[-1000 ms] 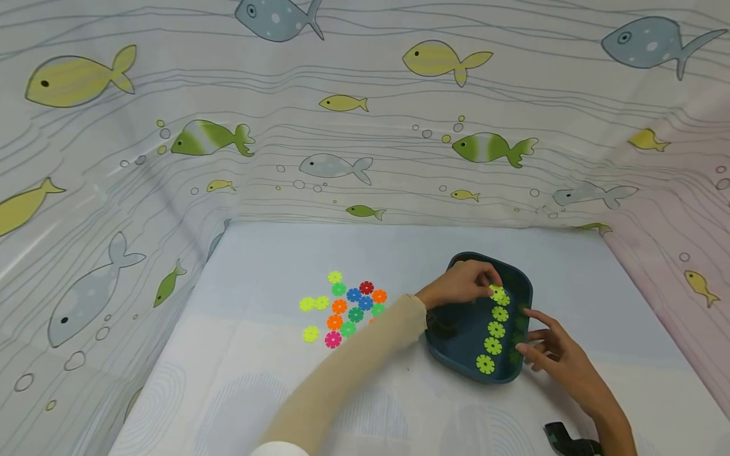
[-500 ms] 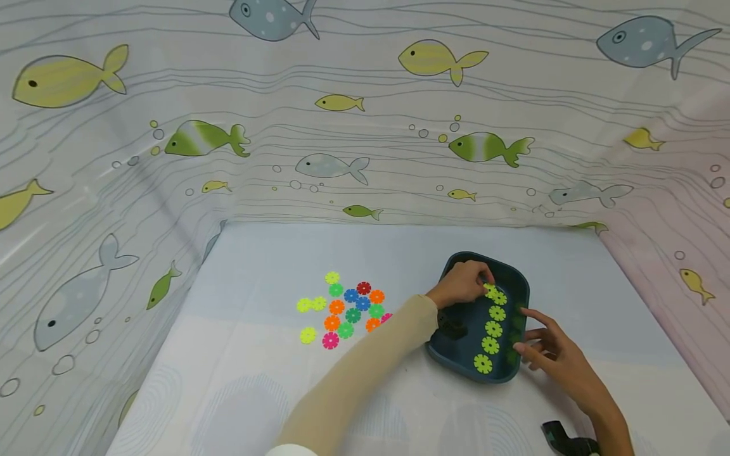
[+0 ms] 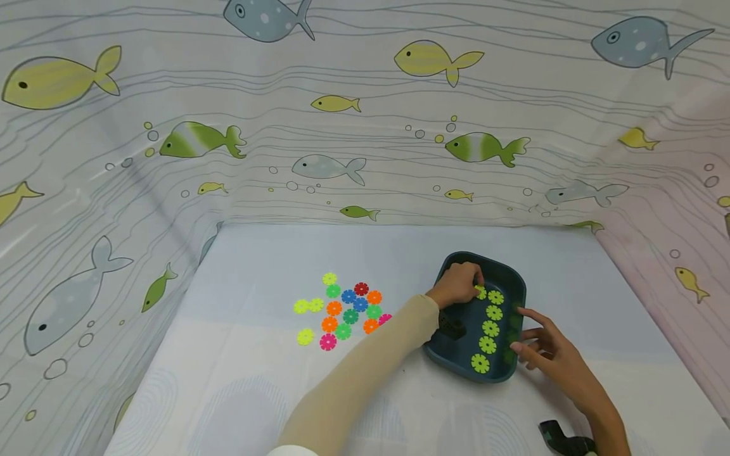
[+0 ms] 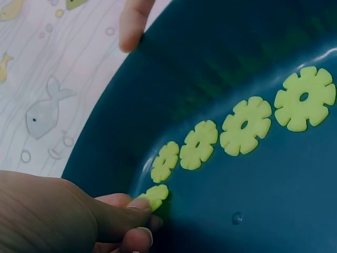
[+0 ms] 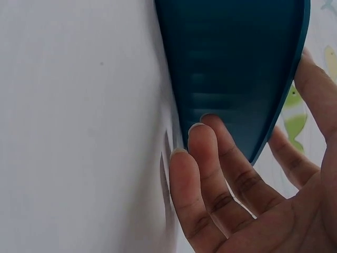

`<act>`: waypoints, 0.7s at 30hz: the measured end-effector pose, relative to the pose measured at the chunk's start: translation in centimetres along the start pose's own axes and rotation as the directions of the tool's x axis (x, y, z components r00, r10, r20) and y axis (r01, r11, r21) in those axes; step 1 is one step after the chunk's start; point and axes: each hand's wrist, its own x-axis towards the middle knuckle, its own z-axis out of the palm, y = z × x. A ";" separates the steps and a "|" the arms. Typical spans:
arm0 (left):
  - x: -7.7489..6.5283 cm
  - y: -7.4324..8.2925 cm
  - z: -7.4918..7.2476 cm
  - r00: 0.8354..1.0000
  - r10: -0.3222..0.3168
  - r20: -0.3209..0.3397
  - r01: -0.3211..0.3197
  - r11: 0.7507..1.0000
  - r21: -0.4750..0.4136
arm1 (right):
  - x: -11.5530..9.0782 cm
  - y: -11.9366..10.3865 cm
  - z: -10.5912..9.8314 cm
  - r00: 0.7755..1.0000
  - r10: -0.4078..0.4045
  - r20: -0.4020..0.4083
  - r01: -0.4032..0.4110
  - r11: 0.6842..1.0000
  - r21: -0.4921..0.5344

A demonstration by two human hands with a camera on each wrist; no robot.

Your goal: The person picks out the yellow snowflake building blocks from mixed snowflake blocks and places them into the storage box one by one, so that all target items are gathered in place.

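My left hand (image 3: pixel 456 283) reaches into a dark blue tray (image 3: pixel 447 354) and pinches a yellow-green notched plastic disc (image 4: pixel 156 196) between thumb and fingers, just above the tray floor. Beside that disc a row of several matching discs (image 3: pixel 490 329) lies flat along the tray's right side, running from far to near. Outside the tray's right wall is my right hand (image 3: pixel 556 354), its fingers loosely bent. Two of its fingertips touch the rim, and the other fingers (image 5: pixel 202 153) lie close to the outer wall.
Left of the tray, several loose notched discs (image 3: pixel 350 316) in yellow, green, blue, orange, red and pink lie on the white tabletop (image 3: pixel 256 380). A black curved object (image 3: pixel 561 438) is by my right wrist. A fish-patterned sheet (image 3: pixel 274 190) surrounds the table on its back and sides.
My left hand has drawn the pinched disc leftward, from over the row's far end to a spot beside it. My right hand stays at the tray's wall. The head view has shifted slightly.
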 end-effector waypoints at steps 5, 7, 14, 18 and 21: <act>0.0 0.0 -0.1 1.000 -0.006 0.012 0.006 1.000 0.012 | 0.0 0.0 0.0 1.000 -0.004 -0.001 0.004 1.000 0.002; -0.1 0.0 -0.2 1.000 -0.005 0.016 0.005 1.000 0.008 | 0.0 -0.1 0.1 1.000 -0.005 -0.001 0.005 1.000 0.003; -0.4 -0.1 -0.8 0.997 0.057 0.042 -0.051 0.990 -0.130 | 0.0 -0.1 0.1 1.000 -0.001 0.007 0.001 1.000 0.004; -0.7 -0.1 -1.6 0.990 0.130 0.056 -0.117 0.975 -0.191 | 0.0 0.0 0.1 1.000 -0.005 0.010 0.005 1.000 0.009; -1.2 0.0 -2.5 0.982 0.181 0.061 -0.165 0.964 -0.206 | 0.0 -0.1 0.1 1.000 -0.007 0.007 0.007 1.000 0.007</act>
